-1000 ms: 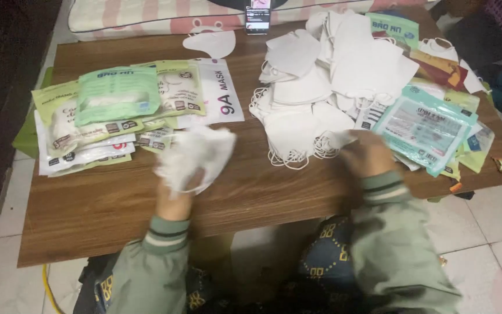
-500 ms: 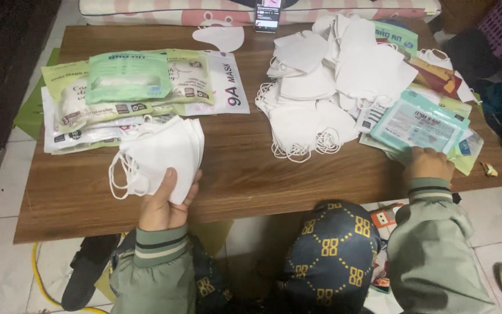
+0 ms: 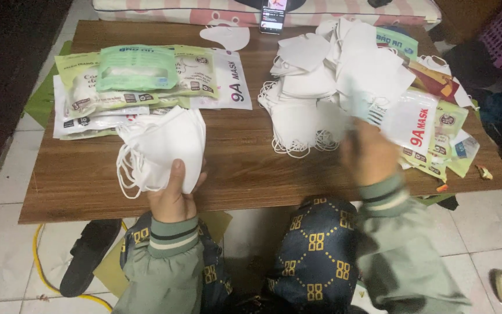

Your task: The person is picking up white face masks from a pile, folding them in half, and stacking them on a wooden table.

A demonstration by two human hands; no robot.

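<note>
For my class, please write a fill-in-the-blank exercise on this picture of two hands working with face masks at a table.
1. The left hand holds a stack of white masks with its ____ pressed on the front.
2. The right hand lifts a clear ____ with red lettering.
3. The loose masks lie piled on a ____ table.
4. A ____ stands at the table's far edge.

Missing words: thumb; packet; wooden; phone

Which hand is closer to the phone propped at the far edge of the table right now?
Right. The right hand is at the loose mask pile, below and slightly right of the phone. The left hand, gripping a stack of white masks, sits near the table's front edge, farther away.
</note>
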